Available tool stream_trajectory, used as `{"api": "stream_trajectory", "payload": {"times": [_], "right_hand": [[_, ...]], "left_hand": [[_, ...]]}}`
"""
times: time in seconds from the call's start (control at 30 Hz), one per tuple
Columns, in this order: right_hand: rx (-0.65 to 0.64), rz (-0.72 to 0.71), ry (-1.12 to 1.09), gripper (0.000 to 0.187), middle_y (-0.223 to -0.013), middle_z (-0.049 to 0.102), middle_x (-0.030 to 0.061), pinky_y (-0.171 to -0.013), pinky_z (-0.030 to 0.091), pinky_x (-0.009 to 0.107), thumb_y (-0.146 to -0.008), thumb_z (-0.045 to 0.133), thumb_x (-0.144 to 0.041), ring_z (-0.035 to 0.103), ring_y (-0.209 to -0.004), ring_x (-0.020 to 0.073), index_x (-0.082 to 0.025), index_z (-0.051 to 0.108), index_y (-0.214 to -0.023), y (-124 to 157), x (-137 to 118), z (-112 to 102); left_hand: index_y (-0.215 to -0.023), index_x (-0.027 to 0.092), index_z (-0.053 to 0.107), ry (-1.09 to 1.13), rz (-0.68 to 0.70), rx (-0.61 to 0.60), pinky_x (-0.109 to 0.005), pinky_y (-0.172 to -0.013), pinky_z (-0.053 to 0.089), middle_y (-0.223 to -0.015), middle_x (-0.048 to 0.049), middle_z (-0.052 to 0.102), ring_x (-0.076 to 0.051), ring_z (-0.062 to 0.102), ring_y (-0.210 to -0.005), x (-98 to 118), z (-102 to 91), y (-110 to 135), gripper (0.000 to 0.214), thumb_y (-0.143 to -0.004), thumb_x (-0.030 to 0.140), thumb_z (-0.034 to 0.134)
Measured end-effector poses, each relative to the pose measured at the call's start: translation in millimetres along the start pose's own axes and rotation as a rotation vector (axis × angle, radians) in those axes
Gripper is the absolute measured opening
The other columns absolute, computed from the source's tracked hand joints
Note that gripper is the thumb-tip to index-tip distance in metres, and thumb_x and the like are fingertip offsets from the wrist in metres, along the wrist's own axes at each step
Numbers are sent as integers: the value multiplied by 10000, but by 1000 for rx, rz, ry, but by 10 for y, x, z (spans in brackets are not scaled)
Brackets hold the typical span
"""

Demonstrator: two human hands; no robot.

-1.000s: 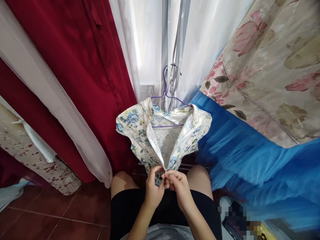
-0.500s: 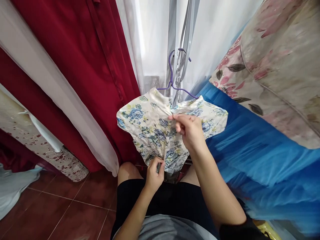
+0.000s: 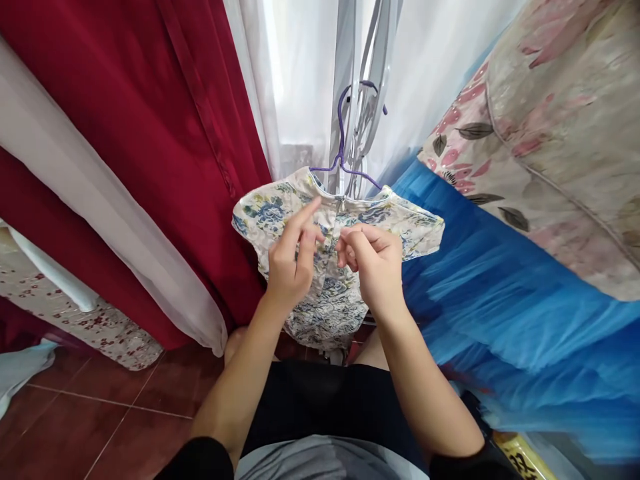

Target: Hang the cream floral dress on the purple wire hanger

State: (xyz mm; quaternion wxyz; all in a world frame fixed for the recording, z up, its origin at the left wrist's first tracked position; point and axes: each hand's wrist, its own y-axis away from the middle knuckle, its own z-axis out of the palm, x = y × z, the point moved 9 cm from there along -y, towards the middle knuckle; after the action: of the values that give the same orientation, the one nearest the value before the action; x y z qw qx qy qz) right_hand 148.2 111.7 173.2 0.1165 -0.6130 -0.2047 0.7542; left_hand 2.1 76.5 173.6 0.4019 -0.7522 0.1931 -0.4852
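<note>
A small cream dress with blue flowers point(image 3: 390, 217) hangs on a purple wire hanger point(image 3: 343, 143) in front of me, its back zipper closed up to the neckline. My left hand point(image 3: 293, 257) is raised against the upper back of the dress, index finger stretched out and the other fingers curled on the fabric beside the zipper. My right hand point(image 3: 373, 263) is closed in a pinch on the dress fabric just right of the zipper line. The hanger's hook is caught on a pale metal window grille point(image 3: 363, 80).
Red curtain point(image 3: 150, 133) and white sheer curtain point(image 3: 295, 80) hang at left and centre. Blue tulle fabric point(image 3: 500, 293) spreads at right under a floral pink cloth point(image 3: 550, 120). Red floor tiles point(image 3: 100, 427) lie below left. My knees and black shorts point(image 3: 320, 407) are underneath.
The zipper went from open to closed up to the neck. My left hand rose from the hem to the upper back, and my right hand came down slightly from the collar.
</note>
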Motion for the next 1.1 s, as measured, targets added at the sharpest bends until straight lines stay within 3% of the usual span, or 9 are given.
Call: {"api": "stream_trajectory", "payload": {"times": [0.1, 0.2, 0.3, 0.47, 0.63, 0.83, 1.0, 1.1], "right_hand": [[-26, 73, 49, 279, -487, 567, -36, -486, 345, 250, -927, 587, -320, 479, -452, 95, -202, 662, -686, -143, 129, -41], [-63, 129, 102, 296, -505, 606, -23, -484, 328, 252, -925, 625, -414, 463, -452, 91, -181, 672, -749, -301, 297, -69], [-72, 62, 65, 318, -523, 608, -24, -497, 335, 252, -932, 639, -462, 487, -474, 95, -170, 682, -811, -402, 286, -49], [-19, -68, -58, 227, -522, 565, -46, -497, 343, 249, -936, 641, -355, 460, -456, 85, -190, 659, -782, -387, 70, 9], [-4, 8, -82, 225, -547, 548, -51, -451, 312, 254, -945, 625, -390, 433, -429, 85, -215, 609, -805, -336, 93, 37], [40, -129, -76, 275, -606, 565, -37, -532, 383, 264, -945, 649, -423, 477, -520, 100, -233, 549, -773, -347, 48, -8], [71, -91, -92, 227, -606, 582, -55, -528, 384, 257, -908, 704, -407, 513, -523, 111, -244, 546, -916, -307, 124, -4], [19, -92, -63, 252, -589, 573, -55, -504, 366, 250, -940, 665, -453, 484, -497, 104, -239, 546, -881, -271, 117, 38]], "left_hand": [[-1374, 258, 589, -106, 68, -100, -309, -798, 492, -880, -16, 671, -163, 632, -790, 144, 83, -474, 338, -1054, 275, 482], [-1148, 219, 680, -256, 119, -159, -297, -764, 460, -873, -16, 676, -162, 619, -794, 137, 150, -658, 189, -1022, 238, 541], [-961, 193, 663, -337, 146, -195, -282, -721, 432, -842, -9, 663, -151, 588, -763, 138, 186, -671, 115, -1005, 223, 562], [-932, 196, 613, -297, 229, -172, -276, -735, 444, -843, -10, 633, -145, 570, -767, 315, 166, -629, 147, -1029, 255, 521], [-934, 198, 597, -282, 239, -186, -279, -737, 449, -840, -10, 618, -147, 570, -771, 350, 182, -627, 152, -1037, 266, 508], [-945, 204, 598, -256, 229, -223, -285, -751, 460, -850, -12, 623, -153, 579, -781, 349, 183, -653, 130, -1030, 264, 520], [-942, 201, 604, -253, 204, -279, -287, -733, 453, -837, -7, 620, -152, 567, -762, 343, 180, -680, 128, -1024, 244, 516], [-940, 199, 609, -247, 201, -278, -287, -737, 459, -832, -6, 623, -150, 572, -766, 328, 168, -661, 134, -1026, 245, 516]]}}
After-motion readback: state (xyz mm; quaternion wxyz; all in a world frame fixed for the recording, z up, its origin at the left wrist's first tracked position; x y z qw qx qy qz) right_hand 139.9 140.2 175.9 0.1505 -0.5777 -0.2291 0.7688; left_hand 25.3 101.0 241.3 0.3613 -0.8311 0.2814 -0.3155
